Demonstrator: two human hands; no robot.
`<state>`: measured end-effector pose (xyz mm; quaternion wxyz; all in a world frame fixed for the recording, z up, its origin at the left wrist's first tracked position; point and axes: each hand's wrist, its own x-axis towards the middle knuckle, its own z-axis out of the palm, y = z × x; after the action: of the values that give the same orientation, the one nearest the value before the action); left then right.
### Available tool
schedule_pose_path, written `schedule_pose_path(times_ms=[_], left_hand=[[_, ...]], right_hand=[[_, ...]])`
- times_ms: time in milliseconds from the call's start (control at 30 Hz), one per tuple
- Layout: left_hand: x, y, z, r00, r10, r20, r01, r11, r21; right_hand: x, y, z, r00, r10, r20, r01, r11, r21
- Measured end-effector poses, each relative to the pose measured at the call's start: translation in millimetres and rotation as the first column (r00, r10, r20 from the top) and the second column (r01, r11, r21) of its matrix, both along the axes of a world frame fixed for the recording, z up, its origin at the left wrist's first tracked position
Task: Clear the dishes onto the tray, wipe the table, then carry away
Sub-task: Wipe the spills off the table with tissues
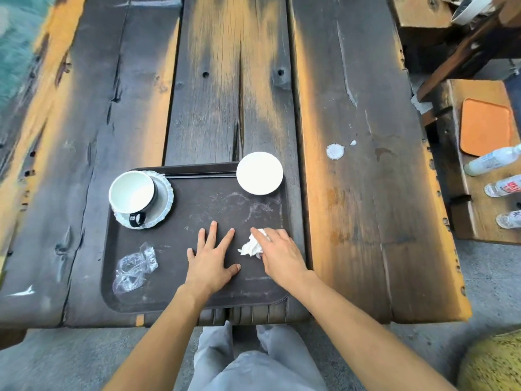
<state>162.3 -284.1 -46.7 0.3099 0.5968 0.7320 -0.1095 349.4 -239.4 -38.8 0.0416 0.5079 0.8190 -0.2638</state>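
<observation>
A dark brown tray (197, 294) lies on the weathered wooden table (352, 207) near its front edge. On the tray's far left a black mug with a white inside (132, 193) stands on a pale saucer (163, 198). A white bowl (259, 173) sits at the far right corner, with dark chopsticks (197, 174) along the far rim. Crumpled clear plastic (135, 268) lies at the near left. My left hand (212, 261) rests flat on the tray, fingers spread. My right hand (279, 255) presses a crumpled white tissue (251, 246) against the tray.
A white spill (335, 151) and a small drop (353, 143) mark the table right of the tray. A wooden bench (456, 176) at the right holds an orange tray (486, 127) and clear plastic bottles (492, 160). A yellow cushion (493, 362) sits lower right.
</observation>
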Motion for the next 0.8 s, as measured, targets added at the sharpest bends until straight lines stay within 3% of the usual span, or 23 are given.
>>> schedule_pose_path(times_ms=[167,300,534,634,801], left_hand=[[-16.6,-16.8,-2.0,0.998,0.059,-0.012,-0.060,0.997,-0.053],[-20.5,-20.2,-7.7,0.999,0.033,-0.022,-0.034,0.998,-0.045],[-26.4,-21.3,-14.3,1.000,0.006,-0.001,-0.006,0.998,-0.056],[-28.2,-19.7,-13.9,1.000,-0.018,0.008,0.019,0.998,-0.068],[-32.7,-19.1,-13.1,0.998,-0.064,0.021,0.065,0.996,-0.068]], right_hand=[[-0.4,-9.9,-0.5,0.996,-0.071,-0.060,0.068,0.996,-0.051],[2.8,-18.0,5.1,0.951,-0.253,-0.176,0.234,0.965,-0.119],[-7.4,-23.8,5.9,0.893,-0.384,-0.236,0.407,0.912,0.056],[-13.7,-26.9,5.4,0.894,-0.396,-0.208,0.419,0.905,0.077],[-25.6,-30.3,11.8,0.825,-0.488,-0.285,0.532,0.840,0.103]])
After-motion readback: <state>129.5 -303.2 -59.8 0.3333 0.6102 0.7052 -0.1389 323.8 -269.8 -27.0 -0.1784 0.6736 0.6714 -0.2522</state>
